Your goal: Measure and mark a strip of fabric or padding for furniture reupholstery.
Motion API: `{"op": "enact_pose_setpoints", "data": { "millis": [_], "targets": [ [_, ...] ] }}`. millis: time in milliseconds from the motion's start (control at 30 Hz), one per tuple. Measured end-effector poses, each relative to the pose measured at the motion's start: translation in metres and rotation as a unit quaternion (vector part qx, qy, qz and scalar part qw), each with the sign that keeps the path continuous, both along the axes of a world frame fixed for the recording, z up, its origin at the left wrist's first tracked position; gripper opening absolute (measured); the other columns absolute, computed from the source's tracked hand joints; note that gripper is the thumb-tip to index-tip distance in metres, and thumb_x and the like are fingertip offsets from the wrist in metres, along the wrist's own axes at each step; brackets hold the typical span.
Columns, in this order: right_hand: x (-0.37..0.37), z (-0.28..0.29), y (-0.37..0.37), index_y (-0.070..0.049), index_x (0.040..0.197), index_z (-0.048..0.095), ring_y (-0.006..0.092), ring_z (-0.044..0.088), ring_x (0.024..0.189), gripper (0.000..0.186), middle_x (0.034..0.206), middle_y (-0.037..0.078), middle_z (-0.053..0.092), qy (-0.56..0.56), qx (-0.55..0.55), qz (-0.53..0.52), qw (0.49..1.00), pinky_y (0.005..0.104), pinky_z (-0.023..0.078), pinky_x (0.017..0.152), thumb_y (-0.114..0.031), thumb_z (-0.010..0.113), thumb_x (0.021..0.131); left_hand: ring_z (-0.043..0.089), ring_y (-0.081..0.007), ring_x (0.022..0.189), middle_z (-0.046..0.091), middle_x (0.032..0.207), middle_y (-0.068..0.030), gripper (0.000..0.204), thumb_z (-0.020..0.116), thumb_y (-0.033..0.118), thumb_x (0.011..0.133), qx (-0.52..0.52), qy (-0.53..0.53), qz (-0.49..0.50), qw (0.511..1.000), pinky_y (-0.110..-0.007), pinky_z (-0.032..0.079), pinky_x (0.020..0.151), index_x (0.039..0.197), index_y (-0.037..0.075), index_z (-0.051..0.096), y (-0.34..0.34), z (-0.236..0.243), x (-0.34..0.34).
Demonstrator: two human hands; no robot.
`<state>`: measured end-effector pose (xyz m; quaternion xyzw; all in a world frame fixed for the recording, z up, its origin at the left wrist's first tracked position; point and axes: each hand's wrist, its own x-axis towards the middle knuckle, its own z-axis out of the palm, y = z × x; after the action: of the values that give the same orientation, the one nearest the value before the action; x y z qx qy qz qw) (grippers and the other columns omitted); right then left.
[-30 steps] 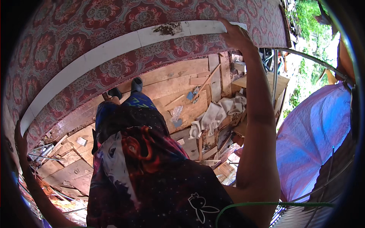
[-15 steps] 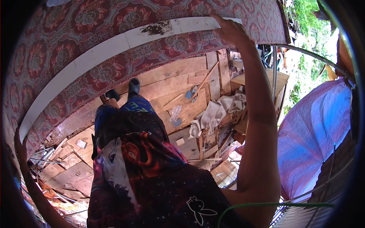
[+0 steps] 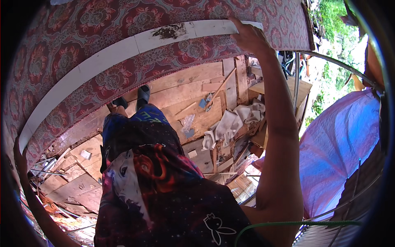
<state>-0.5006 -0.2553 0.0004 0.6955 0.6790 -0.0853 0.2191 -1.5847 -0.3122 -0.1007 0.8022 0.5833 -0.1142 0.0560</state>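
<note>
A long white strip [image 3: 111,57], seemingly flat and jointed in sections, lies across a red and grey floral-patterned cloth [image 3: 74,78]. A dark, dirty patch marks its upper middle. Around the strip's right end my right hand [image 3: 252,38] is closed, one digit stretched over its far edge. At the far left rim, my left hand [image 3: 19,150] grips the other end; its fingers are dim and only partly visible.
Below the cloth's edge is a floor of wooden boards [image 3: 201,78], with my feet on it. A crumpled beige cloth [image 3: 230,123], wood scraps and debris lie there. At right are a blue tarp [image 3: 341,144], a metal pole [image 3: 296,78] and a green cord [image 3: 288,222].
Almost nothing differs. The view has shifted slightly; both hands stay at the ends of the white strip.
</note>
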Motion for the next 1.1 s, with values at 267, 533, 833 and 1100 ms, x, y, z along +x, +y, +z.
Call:
{"op": "enact_pose_setpoints", "data": {
  "millis": [267, 533, 833, 1100],
  "targets": [
    [0.000, -0.001, 0.000, -0.020, 0.153, 0.035, 0.0395, 0.067, 0.114, 0.062, 0.120, 0.022, 0.070, -0.005, -0.012, -0.012, 1.000, 0.0534, 0.051, 0.102, -0.025, 0.063, 0.099, 0.041, -0.0327, 0.145, 0.046, 0.156, -0.0147, 0.065, 0.062, 0.005, 0.095, 0.011, 0.016, -0.009, 1.000, -0.043, 0.032, 0.121, 0.155, 0.009, 0.040, 0.001, -0.003, -0.007],
    [-0.004, 0.001, 0.000, -0.023, 0.156, 0.037, 0.0342, 0.074, 0.097, 0.063, 0.116, 0.022, 0.072, 0.012, -0.008, -0.043, 0.999, 0.0488, 0.054, 0.091, -0.023, 0.063, 0.098, 0.041, -0.0316, 0.146, 0.046, 0.156, -0.0141, 0.063, 0.062, 0.008, 0.096, -0.012, 0.042, 0.009, 0.999, -0.043, 0.032, 0.121, 0.155, 0.009, 0.040, 0.002, 0.004, 0.004],
    [-0.005, 0.001, 0.003, -0.021, 0.153, 0.038, 0.0403, 0.064, 0.121, 0.062, 0.126, 0.023, 0.068, 0.006, -0.015, -0.036, 0.999, 0.0521, 0.049, 0.104, -0.024, 0.064, 0.096, 0.043, -0.0314, 0.144, 0.047, 0.155, -0.0135, 0.066, 0.065, 0.001, 0.092, -0.007, 0.017, 0.035, 0.999, -0.043, 0.034, 0.120, 0.154, 0.010, 0.042, -0.001, 0.004, 0.013],
    [-0.002, -0.003, 0.000, -0.021, 0.152, 0.037, 0.0421, 0.066, 0.114, 0.063, 0.120, 0.024, 0.069, 0.022, 0.008, -0.011, 1.000, 0.0529, 0.052, 0.098, -0.021, 0.065, 0.096, 0.044, -0.0314, 0.144, 0.048, 0.154, -0.0132, 0.066, 0.064, 0.000, 0.092, 0.027, 0.002, -0.007, 1.000, -0.043, 0.034, 0.120, 0.154, 0.010, 0.042, -0.005, 0.003, 0.012]
  ]
}}
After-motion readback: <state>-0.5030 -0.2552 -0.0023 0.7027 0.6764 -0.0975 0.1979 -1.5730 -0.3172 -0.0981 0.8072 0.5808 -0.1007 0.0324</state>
